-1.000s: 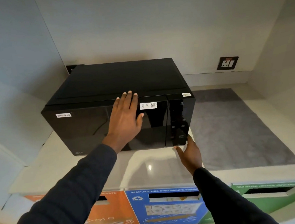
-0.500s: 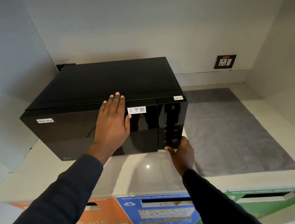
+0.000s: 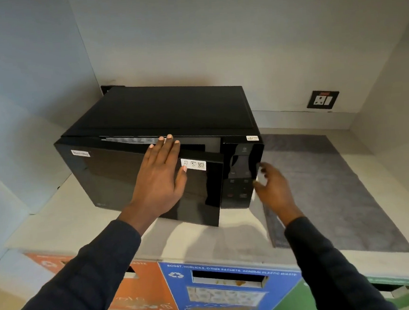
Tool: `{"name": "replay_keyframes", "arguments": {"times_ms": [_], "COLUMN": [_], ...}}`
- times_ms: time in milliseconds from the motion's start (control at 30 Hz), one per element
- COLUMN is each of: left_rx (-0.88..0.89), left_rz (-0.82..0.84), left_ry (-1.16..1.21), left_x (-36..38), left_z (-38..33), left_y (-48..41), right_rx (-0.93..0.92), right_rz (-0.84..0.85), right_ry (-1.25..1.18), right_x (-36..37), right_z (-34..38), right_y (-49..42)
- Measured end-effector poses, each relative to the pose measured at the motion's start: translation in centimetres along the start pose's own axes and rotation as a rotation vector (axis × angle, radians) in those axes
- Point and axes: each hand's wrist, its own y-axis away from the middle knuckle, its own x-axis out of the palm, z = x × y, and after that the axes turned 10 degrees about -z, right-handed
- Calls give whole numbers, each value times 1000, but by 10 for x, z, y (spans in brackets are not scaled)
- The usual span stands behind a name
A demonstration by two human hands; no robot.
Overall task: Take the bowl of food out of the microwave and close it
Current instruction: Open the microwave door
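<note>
A black microwave (image 3: 165, 109) stands on a pale counter against the back wall. Its door (image 3: 201, 194) is ajar, the right edge swung a little out from the body. My left hand (image 3: 160, 180) lies flat on the door front, fingers spread, reaching up to the door's top edge. My right hand (image 3: 272, 188) hovers beside the lower right of the control panel (image 3: 241, 174), fingers loosely apart and blurred, holding nothing. The bowl of food is hidden behind the dark door.
A grey mat (image 3: 323, 189) covers the counter (image 3: 61, 215) to the right of the microwave. A wall socket (image 3: 322, 99) sits above it. Below the counter front are orange (image 3: 136, 297), blue (image 3: 224, 295) and green (image 3: 371, 295) waste bin panels with slots. Walls close in on both sides.
The door was flush shut and now stands slightly ajar at its right edge. My right hand moved from the panel's bottom up beside its right edge. The camera shifted left.
</note>
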Motion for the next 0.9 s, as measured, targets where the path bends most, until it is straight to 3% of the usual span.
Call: {"name": "replay_keyframes", "arguments": {"times_ms": [67,133,233,333,533,733,900], "left_rx": [-23,-57,-128,-169,-263,-339,-476], "left_rz": [-21,-39,-46,-17,110,599,748], "left_ry": [52,122,216,215,-27,-492,-701], "left_x": [-9,-19,-41,-69,-120,-145,-130], "left_z": [-2,-4,-4,-6,8,30,51], "left_y": [12,24,42,50,47,38,30], "right_rx": [-119,-304,-537,-622,-600,-554,-558], "right_rz": [-182,-250,-185,-82,-16,-13,-18], "right_ry": [-72,-66,71,260,596,684,707], "right_x": [-25,-40,-34,-12,24,31,32], "right_z": [29,59,93,113,135,146,145], "right_y": [4,5,0,-6,-2,5,6]}}
